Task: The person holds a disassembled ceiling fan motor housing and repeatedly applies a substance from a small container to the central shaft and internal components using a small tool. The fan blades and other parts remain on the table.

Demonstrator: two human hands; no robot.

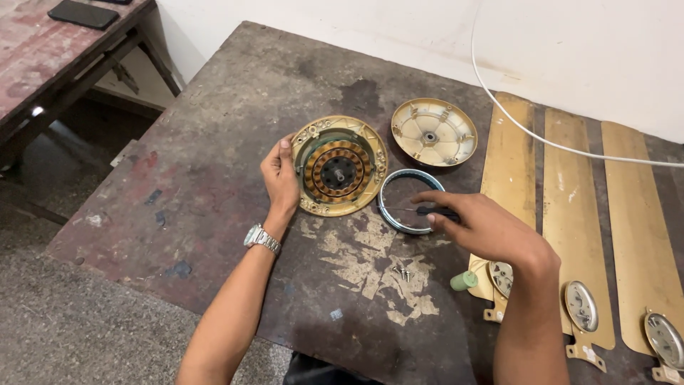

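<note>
**Motor base under the left hand, screwdriver in the right — tip lies short of the housing**

Head view. The gold motor housing [340, 166] lies flat on the dark, worn desk [214, 142], open side up, with the copper windings and the central shaft exposed. The left hand [279, 178] is on its left rim: the thumb rests on the rim's upper-left edge and the fingers curl down along the side, steadying it rather than lifting it. A metal wristwatch [261, 238] sits on that wrist.

The right hand [484, 227] is to the right of the housing and slightly nearer the person. Its fingers are pinched around the black handle of a small screwdriver [424, 210]. The tool's long axis runs roughly level, handle to the right, thin shaft pointing left toward the housing. The tip lies over a loose metal ring [411, 201], which sits between the right hand and the housing, just beside the housing's right rim.

The left hand is therefore the only hand in contact with the housing; the right is near but apart.

Other items: a detached gold cover [434, 131] behind the ring, loose screws [403, 271] on the desk, a small green cylinder [464, 280], three gold fan blades [570, 185] at right — a white cable [541, 139] crosses them.
</note>
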